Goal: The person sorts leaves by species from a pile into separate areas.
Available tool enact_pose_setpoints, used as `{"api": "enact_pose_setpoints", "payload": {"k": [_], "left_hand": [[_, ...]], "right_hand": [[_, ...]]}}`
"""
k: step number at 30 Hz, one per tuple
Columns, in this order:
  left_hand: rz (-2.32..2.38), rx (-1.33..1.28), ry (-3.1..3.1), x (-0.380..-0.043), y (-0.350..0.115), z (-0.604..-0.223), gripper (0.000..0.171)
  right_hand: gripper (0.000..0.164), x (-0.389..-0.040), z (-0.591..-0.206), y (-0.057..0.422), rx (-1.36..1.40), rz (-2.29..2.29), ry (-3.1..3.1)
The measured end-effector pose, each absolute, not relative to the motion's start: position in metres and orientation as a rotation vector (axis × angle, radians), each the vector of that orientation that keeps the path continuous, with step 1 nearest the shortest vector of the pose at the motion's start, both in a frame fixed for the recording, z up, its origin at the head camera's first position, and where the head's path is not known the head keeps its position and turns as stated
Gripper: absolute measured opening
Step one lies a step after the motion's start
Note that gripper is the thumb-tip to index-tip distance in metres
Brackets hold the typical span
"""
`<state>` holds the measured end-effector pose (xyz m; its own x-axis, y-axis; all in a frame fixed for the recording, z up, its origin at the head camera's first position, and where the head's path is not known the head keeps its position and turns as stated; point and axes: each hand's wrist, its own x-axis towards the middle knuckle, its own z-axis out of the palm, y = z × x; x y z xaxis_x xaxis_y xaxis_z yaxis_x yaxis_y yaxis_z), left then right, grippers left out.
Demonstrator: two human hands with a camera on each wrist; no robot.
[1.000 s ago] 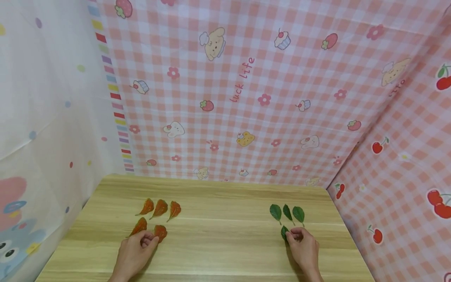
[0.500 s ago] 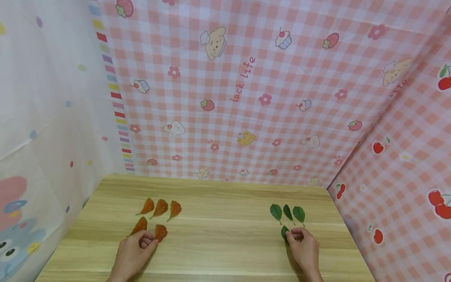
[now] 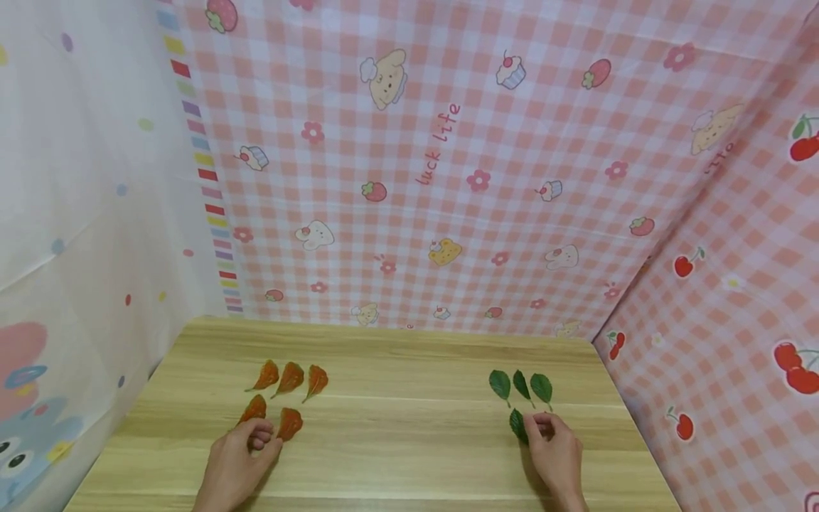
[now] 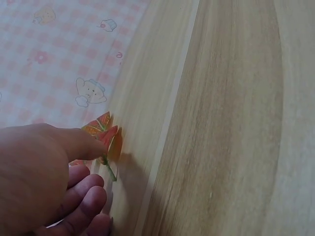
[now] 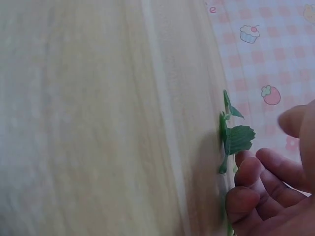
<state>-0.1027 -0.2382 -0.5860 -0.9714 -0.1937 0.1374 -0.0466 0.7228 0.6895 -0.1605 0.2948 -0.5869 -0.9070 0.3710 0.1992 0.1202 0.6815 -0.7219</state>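
On the left of the head view, my left hand (image 3: pixel 238 455) has its thumb beside an orange-red leaf (image 3: pixel 290 424) lying on the table, and another orange-red leaf (image 3: pixel 254 407) lies just beyond its knuckles. The left wrist view shows this thumb parted from the loosely curled fingers (image 4: pixel 81 196), with a leaf stem (image 4: pixel 111 172) beyond them. At the right, my right hand (image 3: pixel 555 451) is beside a toothed green leaf (image 3: pixel 517 425), which its thumb partly overlaps. In the right wrist view, thumb and fingers stand apart, and a green leaf (image 5: pixel 240 138) shows past the fingertips.
Three orange-red leaves (image 3: pixel 291 377) make a row farther back on the left. Three green leaves (image 3: pixel 500 385) form a matching row on the right. The wood-grain table (image 3: pixel 409 434) meets a pink checked cloth (image 3: pixel 409 213) behind, with cloth hung at both sides too.
Both hands have let go of their leaves and drawn back slightly. More of the green leaf shows now. The leaves stay where they were.
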Motion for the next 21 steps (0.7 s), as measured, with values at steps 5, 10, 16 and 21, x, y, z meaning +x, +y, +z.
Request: {"api": "enact_pose_setpoints", "payload": {"k": [5, 10, 16, 21], "left_hand": [[-1.008, 0.165, -2.636, -0.098, -0.237, -0.583, 0.020], [-0.919, 0.176, -2.552, -0.094, -0.235, -0.579, 0.027], [-0.867, 0.092, -2.396, -0.096, -0.231, -0.571, 0.043], [-0.738, -0.238, -2.210, -0.104, -0.219, -0.568, 0.053]], "right_hand": [[0.031, -0.156, -0.585, 0.299, -0.433, 1.092, -2.532], [0.037, -0.152, -0.581, 0.304, -0.453, 1.089, -2.530], [0.022, -0.147, -0.573, 0.297, -0.339, 1.108, -2.425], [0.008, -0.142, -0.570, 0.276, -0.007, 1.117, -2.322]]}}
